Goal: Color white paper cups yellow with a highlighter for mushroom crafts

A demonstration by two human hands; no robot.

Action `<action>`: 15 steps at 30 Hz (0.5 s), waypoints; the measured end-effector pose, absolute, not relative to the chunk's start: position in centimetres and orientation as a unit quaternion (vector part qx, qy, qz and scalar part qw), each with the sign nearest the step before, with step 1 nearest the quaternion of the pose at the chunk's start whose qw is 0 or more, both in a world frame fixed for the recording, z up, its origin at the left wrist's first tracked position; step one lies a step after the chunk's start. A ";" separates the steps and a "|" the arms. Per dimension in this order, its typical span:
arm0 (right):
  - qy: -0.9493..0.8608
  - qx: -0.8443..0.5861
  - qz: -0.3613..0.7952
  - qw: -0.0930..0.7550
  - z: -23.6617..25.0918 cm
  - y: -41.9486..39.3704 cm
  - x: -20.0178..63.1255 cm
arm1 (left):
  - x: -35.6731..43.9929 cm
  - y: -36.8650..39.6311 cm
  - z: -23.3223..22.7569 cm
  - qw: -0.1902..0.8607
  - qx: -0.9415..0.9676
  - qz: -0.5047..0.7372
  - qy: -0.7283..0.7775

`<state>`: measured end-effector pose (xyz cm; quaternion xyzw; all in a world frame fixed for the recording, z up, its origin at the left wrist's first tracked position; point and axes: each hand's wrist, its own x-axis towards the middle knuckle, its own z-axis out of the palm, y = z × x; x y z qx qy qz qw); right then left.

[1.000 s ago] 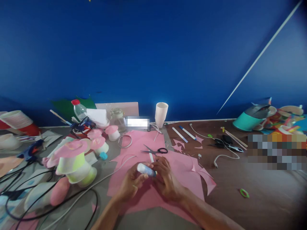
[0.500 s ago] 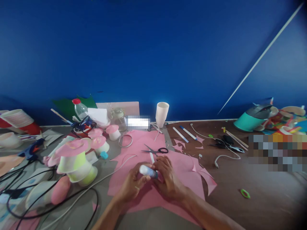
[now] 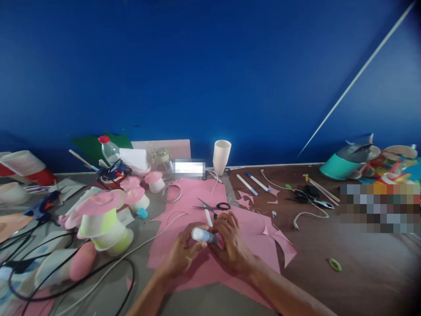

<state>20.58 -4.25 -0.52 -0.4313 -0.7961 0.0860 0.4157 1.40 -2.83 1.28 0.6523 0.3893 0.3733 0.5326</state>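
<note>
Both hands meet low over the middle of the worktop (image 3: pixel 362 272), above a big sheet of pink paper (image 3: pixel 250 245). The left hand (image 3: pixel 180 256) has its fingers curled round the white end of a small glue stick (image 3: pixel 204 235), which lies nearly level between the two hands. The right hand (image 3: pixel 232 243) closes its fingers on the other, bluish end of the stick, thumb and forefinger pinched against it. The stick is held just above the paper, not resting on it.

Just beyond the knuckles lie a pair of black-handled scissors (image 3: pixel 213 206) and a short white strip (image 3: pixel 208 217), both on the pink sheet. Further back a white cup (image 3: pixel 221 156) stands upright near the blue wall. To the left sit several cups topped with pink paper, the nearest a yellow-green one (image 3: pixel 101 219), with black cables (image 3: pixel 66 281) looping in front of them. To the right, two pens (image 3: pixel 251 183) and pink offcuts (image 3: pixel 245 201) lie on the brown surface, well apart from the hands.
</note>
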 end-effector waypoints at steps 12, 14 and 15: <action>-0.801 -0.429 0.078 0.409 -0.4 -4.2 20.6 | 1.4 -2.8 1.2 0.515 0.669 0.368 0.389; -0.791 -0.439 0.068 0.419 -0.6 -4.1 20.5 | 1.5 -2.8 1.4 0.515 0.667 0.368 0.393; -0.793 -0.435 0.072 0.422 -0.6 -4.1 20.6 | 1.5 -2.8 1.5 0.521 0.662 0.370 0.392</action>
